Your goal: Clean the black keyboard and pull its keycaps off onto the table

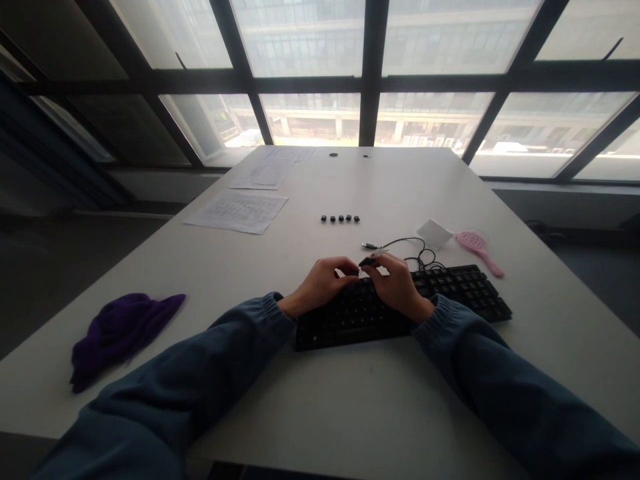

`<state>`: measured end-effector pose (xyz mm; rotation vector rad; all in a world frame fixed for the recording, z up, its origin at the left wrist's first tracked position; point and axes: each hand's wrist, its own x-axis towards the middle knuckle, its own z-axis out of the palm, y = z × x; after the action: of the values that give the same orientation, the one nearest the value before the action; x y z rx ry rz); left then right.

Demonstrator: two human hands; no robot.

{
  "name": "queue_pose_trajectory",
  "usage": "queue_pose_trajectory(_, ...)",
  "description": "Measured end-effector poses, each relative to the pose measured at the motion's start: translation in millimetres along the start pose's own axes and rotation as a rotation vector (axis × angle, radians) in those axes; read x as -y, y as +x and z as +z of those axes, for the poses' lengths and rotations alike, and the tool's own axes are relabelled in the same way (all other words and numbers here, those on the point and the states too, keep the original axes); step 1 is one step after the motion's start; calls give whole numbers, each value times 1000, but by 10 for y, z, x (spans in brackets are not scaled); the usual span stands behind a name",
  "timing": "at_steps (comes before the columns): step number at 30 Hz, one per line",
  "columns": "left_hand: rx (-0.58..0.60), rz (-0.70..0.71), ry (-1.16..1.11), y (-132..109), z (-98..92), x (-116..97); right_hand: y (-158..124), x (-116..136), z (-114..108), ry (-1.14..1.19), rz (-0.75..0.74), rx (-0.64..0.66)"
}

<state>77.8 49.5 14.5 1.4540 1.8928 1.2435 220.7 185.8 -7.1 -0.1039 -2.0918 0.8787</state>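
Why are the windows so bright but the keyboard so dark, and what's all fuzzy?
In the head view, daylight glares through the windows, washing out the outside; the keyboard, with that light behind it, looks nearly black; the small dark thing in the right hand is too blurry to name; the papers carry writing too soft to read.

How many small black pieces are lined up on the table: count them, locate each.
5, in one row beyond the keyboard: leftmost piece, second piece, middle piece, fourth piece, rightmost piece. None in the row looks hidden.
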Motion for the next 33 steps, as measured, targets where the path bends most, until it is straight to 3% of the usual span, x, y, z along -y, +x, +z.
queue_pose_trajectory(4, 4, 3, -28, 3, 5, -21, -21, 9, 6, -41, -52, 60)
queue_pose_trajectory(14, 49, -106, -266, 54, 9, 3, -30, 35, 25, -40, -115, -15)
queue_pose_trajectory(22, 6, -92, -324, 45, 13, -18, -43, 27, 11, -79, -308, 47)
queue_pose_trajectory(33, -108, 130, 33, -3, 10, -131, -24, 100, -8, -84, -140, -76)
